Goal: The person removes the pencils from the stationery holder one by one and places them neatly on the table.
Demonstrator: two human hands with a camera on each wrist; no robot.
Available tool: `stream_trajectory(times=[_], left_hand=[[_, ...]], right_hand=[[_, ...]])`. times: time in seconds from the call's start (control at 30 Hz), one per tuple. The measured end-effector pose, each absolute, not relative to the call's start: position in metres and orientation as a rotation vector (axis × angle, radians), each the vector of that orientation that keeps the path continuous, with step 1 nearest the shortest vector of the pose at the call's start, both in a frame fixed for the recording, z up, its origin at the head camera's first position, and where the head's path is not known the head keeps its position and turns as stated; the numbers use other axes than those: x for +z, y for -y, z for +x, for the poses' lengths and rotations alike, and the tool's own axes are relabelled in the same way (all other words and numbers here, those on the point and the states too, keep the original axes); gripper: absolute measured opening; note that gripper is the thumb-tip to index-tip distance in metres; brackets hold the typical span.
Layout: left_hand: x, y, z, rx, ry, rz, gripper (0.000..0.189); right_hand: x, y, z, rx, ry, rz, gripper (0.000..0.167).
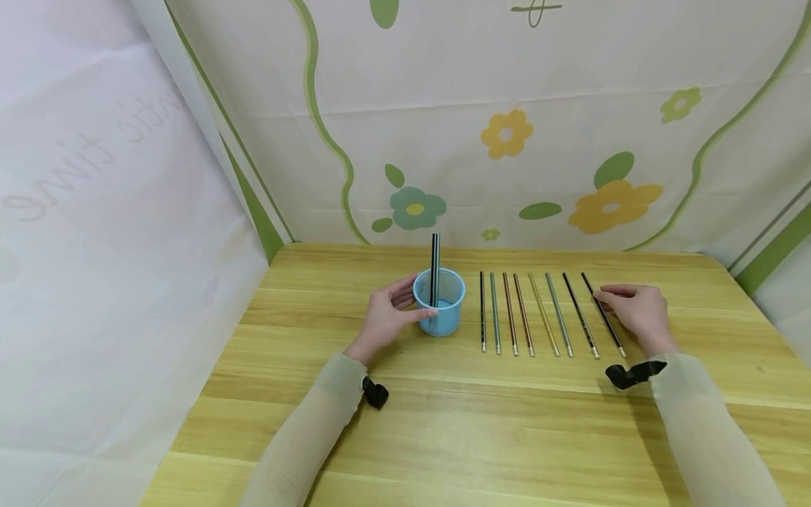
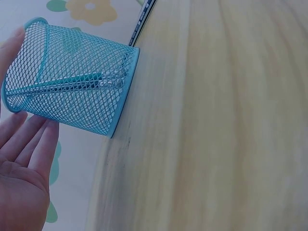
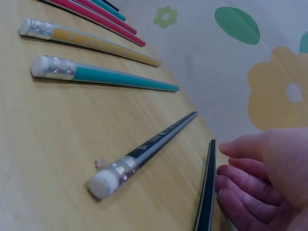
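My left hand (image 1: 388, 312) holds a blue mesh pencil cup (image 1: 446, 322), thumb on the near side and fingers on the far side. Dark pencils (image 1: 435, 260) stand in the cup, leaning together, and through the mesh in the left wrist view their silver ends sit near the base. Over to the right, my right hand (image 1: 636, 315) is beside the rightmost black pencil (image 1: 608, 324), which lies on the table. In the right wrist view the fingers are loosely bent, thumb and fingertips next to that black pencil (image 3: 207, 192) and not closed round it.
Left of that pencil lie several more in a row, eraser ends toward me: another black pencil (image 1: 580, 315), a teal pencil (image 1: 560, 315), a yellow pencil (image 1: 544, 315), and reddish, teal and black ones. A flower-printed cloth (image 1: 469, 183) hangs behind the wooden table (image 1: 481, 422).
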State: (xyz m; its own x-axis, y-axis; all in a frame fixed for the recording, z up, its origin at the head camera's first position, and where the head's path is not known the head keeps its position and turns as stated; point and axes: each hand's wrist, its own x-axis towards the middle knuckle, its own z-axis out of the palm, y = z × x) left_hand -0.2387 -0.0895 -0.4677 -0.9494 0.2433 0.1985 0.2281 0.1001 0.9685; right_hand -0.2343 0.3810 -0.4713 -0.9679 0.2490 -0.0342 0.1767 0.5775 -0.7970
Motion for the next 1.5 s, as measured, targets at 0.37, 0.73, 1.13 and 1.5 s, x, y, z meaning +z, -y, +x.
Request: stream_trajectory(times=[0.37,0.73,1.13,1.5], left_hand=[[-0.465,0.089,-0.236,2.084,-2.249,0.514,0.073],[-0.469,0.089,-0.238,2.076,-2.284,0.525,0.075],[-0.469,0.089,-0.239,2.08,-2.263,0.506,0.074],[-0.47,0.089,-0.24,2.057,-2.292,0.499,0.074]], right_hand=[[-0.46,-0.385,-0.231,1.511,2.622,-0.396,0.061],[-0.436,-0.367,-0.226,1.467,2.619,-0.337,0.067],[-0.424,-0.332,-0.225,1.555,2.568,-0.257,0.065],[-0.417,-0.287,-0.228,1.657,2.554,-0.125,0.062]])
